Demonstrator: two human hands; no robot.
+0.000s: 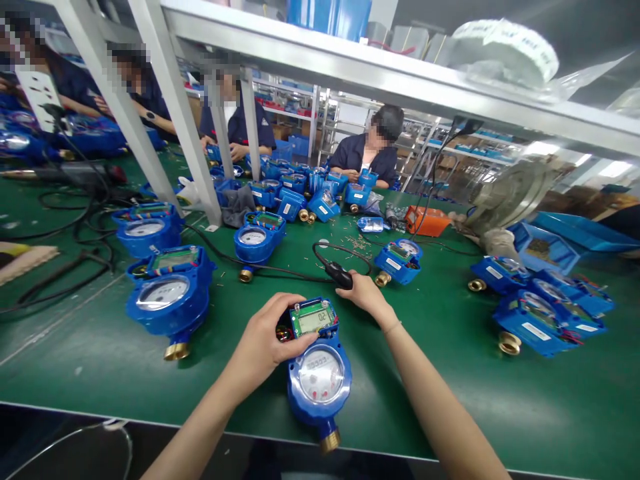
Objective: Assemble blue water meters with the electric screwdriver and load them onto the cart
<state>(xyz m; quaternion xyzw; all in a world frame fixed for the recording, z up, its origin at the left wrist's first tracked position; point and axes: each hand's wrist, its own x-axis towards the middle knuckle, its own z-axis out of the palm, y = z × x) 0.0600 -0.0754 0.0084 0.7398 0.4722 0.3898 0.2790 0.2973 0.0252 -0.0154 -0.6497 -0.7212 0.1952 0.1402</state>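
Note:
A blue water meter [320, 380] with a round dial, a brass end and a green display board on top lies on the green table near the front edge. My left hand [267, 337] is wrapped round the left side of its top part, fingers curled against the board. My right hand [364, 293] is just behind the meter, closed on a black corded tool [339, 273] whose cable loops away over the table.
Several more blue meters lie around: two at the left [167, 297], one in the middle [255, 240], a group at the right [540, 310]. Cables cross the left of the table [450, 373]. An orange device [426, 220] and blue trays [545, 247] sit behind. Other people work opposite.

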